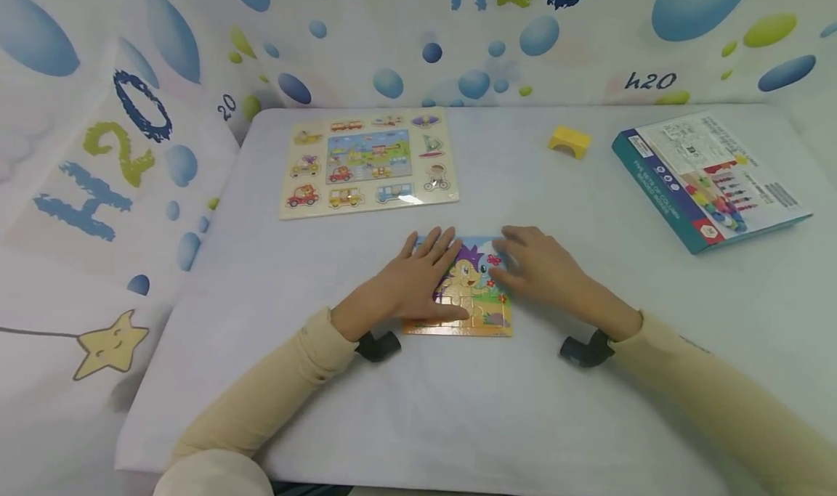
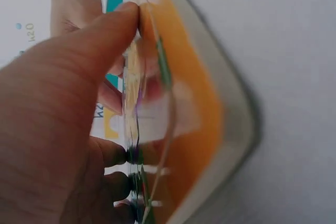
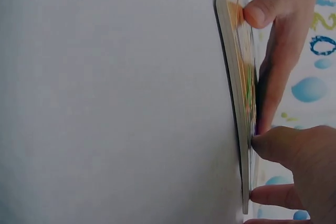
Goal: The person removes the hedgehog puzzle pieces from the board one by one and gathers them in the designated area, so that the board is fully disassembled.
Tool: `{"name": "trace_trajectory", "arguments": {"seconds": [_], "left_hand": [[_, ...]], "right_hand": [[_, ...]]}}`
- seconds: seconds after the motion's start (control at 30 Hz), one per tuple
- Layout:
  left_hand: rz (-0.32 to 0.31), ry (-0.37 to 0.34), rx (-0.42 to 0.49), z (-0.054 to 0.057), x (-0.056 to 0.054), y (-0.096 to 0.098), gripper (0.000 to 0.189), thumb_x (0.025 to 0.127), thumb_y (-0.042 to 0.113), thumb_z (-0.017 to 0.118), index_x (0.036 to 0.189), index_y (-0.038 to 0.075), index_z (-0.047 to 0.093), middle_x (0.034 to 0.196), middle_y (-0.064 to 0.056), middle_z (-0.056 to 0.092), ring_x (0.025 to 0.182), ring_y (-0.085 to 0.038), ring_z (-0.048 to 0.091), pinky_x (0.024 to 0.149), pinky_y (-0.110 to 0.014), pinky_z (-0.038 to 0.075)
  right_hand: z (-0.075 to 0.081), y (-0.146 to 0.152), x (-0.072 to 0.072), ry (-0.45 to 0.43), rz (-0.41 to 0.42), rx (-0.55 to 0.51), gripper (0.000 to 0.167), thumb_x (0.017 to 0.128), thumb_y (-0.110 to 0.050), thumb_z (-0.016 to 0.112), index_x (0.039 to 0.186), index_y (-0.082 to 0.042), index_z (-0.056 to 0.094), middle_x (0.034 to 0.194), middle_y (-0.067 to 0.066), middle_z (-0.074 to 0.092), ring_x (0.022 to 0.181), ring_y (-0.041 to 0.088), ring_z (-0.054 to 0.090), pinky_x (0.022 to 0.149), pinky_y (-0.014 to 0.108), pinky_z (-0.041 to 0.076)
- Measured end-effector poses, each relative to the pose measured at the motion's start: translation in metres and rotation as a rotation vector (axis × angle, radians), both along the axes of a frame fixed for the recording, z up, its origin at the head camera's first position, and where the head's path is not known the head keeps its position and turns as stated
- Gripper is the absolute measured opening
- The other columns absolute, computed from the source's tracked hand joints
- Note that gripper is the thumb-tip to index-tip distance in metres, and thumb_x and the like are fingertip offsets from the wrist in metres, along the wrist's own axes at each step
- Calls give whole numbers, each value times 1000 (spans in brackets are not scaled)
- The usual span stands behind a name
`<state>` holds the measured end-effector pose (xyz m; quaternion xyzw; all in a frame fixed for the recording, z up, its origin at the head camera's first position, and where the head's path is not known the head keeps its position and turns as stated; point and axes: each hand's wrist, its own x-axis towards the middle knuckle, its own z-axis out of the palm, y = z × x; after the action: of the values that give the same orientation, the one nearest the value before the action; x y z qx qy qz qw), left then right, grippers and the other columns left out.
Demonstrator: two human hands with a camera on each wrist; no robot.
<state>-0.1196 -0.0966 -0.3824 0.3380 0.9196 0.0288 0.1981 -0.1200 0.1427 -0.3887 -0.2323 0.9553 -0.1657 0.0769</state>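
Observation:
A jigsaw puzzle (image 1: 474, 282) with a purple-haired cartoon animal lies flat on the white table. My left hand (image 1: 417, 284) rests on its left part, fingers spread and thumb reaching toward the lower middle. In the left wrist view, the left thumb (image 2: 100, 38) touches the glossy picture surface. Over the puzzle's upper right edge is my right hand (image 1: 541, 269), its fingers loosely bent. The right wrist view shows the right thumb (image 3: 278, 145) and a finger (image 3: 275, 195) touching the puzzle's face near one end. Both hands hide parts of the picture.
Behind the left hand lies a wooden vehicle puzzle board (image 1: 369, 163). A yellow arch block (image 1: 570, 141) sits farther back to the right. At the far right lies a teal-edged box (image 1: 713, 180). A patterned cloth (image 1: 386, 38) hangs behind the table (image 1: 490, 409).

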Motion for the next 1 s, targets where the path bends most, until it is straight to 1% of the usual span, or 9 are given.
{"name": "trace_trajectory", "arguments": {"seconds": [0.07,0.2,0.27,0.4,0.47,0.7,0.87,1.0], "left_hand": [[-18,2,13,0,2,-3,101,85,79,43,158,21,4,164,-10,-9,151,-29,-11,119,-53,-7],[-80,-11,60,1,3,-10,80,90,72,44,156,36,16,163,-16,-10,150,-34,-13,117,-58,-9],[-110,-23,87,2,3,-13,73,92,67,46,155,39,22,163,-18,-9,150,-36,-12,116,-60,-9],[-164,-25,115,3,1,-16,65,94,62,48,153,40,28,162,-22,-8,149,-41,-11,115,-64,-8],[-175,-28,124,3,0,-17,64,95,60,49,152,40,30,162,-23,-7,148,-42,-10,114,-65,-8],[-170,-56,120,7,0,-15,63,94,59,51,151,40,32,162,-23,-6,148,-43,-10,113,-66,-8],[-172,-59,121,6,-1,-12,63,94,60,50,151,40,32,162,-22,-5,148,-41,-9,114,-66,-7],[-181,-41,125,6,-1,-11,64,94,60,51,151,40,32,162,-22,-4,149,-41,-8,114,-67,-6]], "right_hand": [[0,-2,0,9,1,-11,54,91,-36,67,131,-1,59,144,25,46,135,41,42,108,59,35],[0,-5,-1,4,-9,-42,52,89,-35,69,128,0,61,144,24,46,135,41,40,107,61,34],[0,-5,-1,-7,-16,-56,51,88,-34,71,126,-1,62,145,23,46,135,41,39,108,61,34],[2,-7,-4,-34,-25,-70,48,88,-31,72,124,-1,63,146,24,44,136,43,38,108,63,32],[5,-8,-6,-52,-23,-70,46,88,-29,72,122,-1,63,148,26,42,136,44,37,108,64,32],[13,-10,-16,-147,13,-60,46,88,-24,71,120,6,58,148,33,34,137,51,30,108,67,28],[15,-9,-21,-230,-5,-33,47,88,-22,71,120,7,53,151,33,27,139,52,21,111,67,21],[15,-8,-23,-251,-10,-36,47,87,-22,72,119,6,52,152,35,24,139,53,19,111,68,19]]}}
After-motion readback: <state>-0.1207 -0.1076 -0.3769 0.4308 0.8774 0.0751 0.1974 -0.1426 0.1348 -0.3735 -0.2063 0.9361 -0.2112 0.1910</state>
